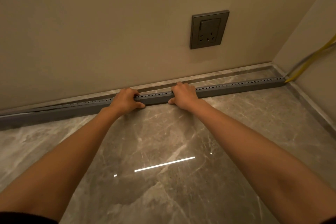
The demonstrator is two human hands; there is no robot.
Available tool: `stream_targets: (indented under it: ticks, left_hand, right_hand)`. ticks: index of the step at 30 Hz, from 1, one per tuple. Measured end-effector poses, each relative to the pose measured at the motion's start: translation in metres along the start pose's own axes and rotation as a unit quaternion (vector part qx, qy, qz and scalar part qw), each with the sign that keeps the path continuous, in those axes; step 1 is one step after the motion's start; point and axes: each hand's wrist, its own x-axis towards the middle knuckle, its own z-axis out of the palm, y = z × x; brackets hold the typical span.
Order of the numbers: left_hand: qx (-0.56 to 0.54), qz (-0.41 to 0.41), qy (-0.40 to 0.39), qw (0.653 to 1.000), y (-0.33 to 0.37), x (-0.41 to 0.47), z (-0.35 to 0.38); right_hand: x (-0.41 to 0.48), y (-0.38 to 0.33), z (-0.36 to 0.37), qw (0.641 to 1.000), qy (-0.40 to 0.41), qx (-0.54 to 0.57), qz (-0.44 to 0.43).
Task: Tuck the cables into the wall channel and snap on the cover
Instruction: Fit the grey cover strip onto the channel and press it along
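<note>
A glossy grey marble floor (163, 151) meets a beige wall (91, 32). Along its foot lies the long grey channel (236, 88), square-edged, a row of small holes along its top. The left hand (125, 101) and right hand (183, 93) each grip it mid-length, fingers curled over, thumbs in front. A grey socket (209, 30) sits above. Yellow and grey cables (294, 76) leave its right end.

A finished indoor room, likely a home: plain beige walls (91, 32) meet a glossy marble-look floor (163, 142) with matching stone skirting (236, 71) at a corner. A grey wall socket (209, 30) sits low, above a slotted cable channel (236, 87).
</note>
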Motion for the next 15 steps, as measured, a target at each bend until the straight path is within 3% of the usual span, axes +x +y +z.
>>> stream_targets:
  ticks: [6, 15]
  left_hand:
    - [0.003, 0.034, -0.007, 0.999, -0.027, -0.008, -0.007]
    - [0.030, 0.099, -0.014, 0.995, -0.040, -0.002, -0.011]
  right_hand:
    - [0.007, -0.046, 0.011, 0.999, 0.006, 0.045, -0.031]
    - [0.009, -0.073, 0.016, 0.997, 0.022, 0.072, 0.016]
